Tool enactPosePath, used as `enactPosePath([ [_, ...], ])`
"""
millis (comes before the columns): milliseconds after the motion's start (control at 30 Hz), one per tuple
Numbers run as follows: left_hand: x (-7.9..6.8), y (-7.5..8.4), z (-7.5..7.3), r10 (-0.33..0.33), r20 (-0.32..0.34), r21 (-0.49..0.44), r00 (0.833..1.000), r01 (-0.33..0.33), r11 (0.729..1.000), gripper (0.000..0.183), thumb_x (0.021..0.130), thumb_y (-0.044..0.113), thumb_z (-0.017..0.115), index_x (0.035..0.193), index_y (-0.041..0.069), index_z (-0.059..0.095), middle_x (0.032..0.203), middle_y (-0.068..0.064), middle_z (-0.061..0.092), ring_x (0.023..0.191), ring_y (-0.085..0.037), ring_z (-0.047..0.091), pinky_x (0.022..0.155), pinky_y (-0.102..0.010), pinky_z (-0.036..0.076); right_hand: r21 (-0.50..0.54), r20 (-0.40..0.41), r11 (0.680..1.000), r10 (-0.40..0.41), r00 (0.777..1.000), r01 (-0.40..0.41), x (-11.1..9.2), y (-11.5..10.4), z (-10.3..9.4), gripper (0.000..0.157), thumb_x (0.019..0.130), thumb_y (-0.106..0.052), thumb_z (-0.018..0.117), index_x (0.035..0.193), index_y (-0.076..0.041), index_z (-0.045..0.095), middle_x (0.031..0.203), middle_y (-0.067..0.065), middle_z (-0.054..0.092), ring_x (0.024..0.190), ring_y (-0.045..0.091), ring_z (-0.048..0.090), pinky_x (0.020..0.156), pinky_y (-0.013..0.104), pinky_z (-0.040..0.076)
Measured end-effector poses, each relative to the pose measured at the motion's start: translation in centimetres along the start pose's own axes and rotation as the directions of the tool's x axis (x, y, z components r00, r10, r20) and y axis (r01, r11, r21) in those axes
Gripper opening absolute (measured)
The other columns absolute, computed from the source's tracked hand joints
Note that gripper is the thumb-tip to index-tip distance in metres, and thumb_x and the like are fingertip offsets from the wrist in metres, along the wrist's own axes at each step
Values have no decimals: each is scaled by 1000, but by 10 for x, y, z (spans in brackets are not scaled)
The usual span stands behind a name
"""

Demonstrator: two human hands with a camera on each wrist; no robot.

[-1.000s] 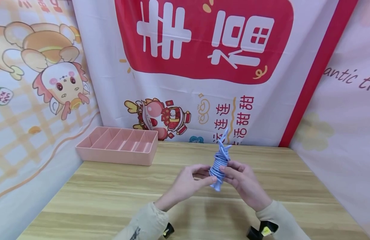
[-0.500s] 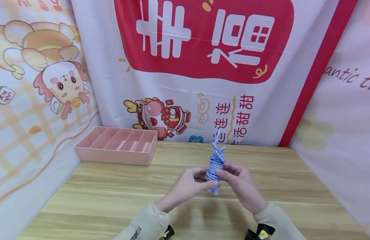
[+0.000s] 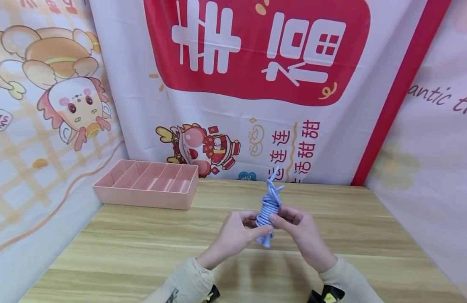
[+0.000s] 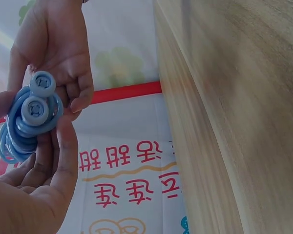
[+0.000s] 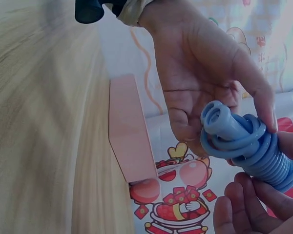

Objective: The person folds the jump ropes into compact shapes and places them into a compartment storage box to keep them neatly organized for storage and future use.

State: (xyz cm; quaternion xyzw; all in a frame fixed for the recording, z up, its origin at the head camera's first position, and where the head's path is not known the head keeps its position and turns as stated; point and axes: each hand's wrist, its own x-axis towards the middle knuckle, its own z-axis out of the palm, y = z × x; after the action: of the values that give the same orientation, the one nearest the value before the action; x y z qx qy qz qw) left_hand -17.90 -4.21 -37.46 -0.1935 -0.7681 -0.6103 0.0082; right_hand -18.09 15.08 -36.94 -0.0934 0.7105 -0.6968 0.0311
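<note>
A light blue skipping rope (image 3: 269, 209), its cord wound in tight coils, is held above the table between both hands. My left hand (image 3: 237, 231) grips its lower left side, the thumb across the front near the bottom. From the right, my right hand (image 3: 303, 235) pinches the coils with its thumb in front. A loop and loose tips stick out at the top, slightly tilted right. Two round handle ends (image 4: 34, 111) with cross-shaped recesses show side by side in the left wrist view. In the right wrist view the coils (image 5: 268, 151) lie between the fingers of both hands.
A pink tray with several compartments (image 3: 144, 198) stands at the back left of the wooden table (image 3: 161, 235). Printed cloth hangs behind (image 3: 226, 105) and along both sides. Black devices sit at both sleeve cuffs.
The skipping rope has shifted left and slightly down, and its tilt changed a little along the way. Both hands keep hold of it, the right hand moving slightly left with it.
</note>
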Motion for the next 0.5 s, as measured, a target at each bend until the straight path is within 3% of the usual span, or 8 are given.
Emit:
enactPosePath([
  [200, 2, -1, 1, -2, -71, -40, 997, -1, 999, 26, 85, 31, 79, 101, 10, 76, 81, 4, 70, 76, -12, 64, 63, -26, 52, -8, 2, 1000, -11, 1000, 11, 0, -2, -3, 41, 92, -23, 71, 122, 4, 64, 110, 15, 68, 99, 28, 63, 94, 40, 46],
  [500, 4, -4, 0, -41, -94, -116, 995, 30, 993, 28, 88, 31, 76, 101, 6, 75, 82, -1, 71, 74, -15, 66, 64, -30, 55, 8, -3, 1000, -4, 1000, 4, 0, -6, -7, 42, 93, -25, 71, 123, 4, 62, 118, 16, 65, 104, 32, 61, 91, 40, 50],
])
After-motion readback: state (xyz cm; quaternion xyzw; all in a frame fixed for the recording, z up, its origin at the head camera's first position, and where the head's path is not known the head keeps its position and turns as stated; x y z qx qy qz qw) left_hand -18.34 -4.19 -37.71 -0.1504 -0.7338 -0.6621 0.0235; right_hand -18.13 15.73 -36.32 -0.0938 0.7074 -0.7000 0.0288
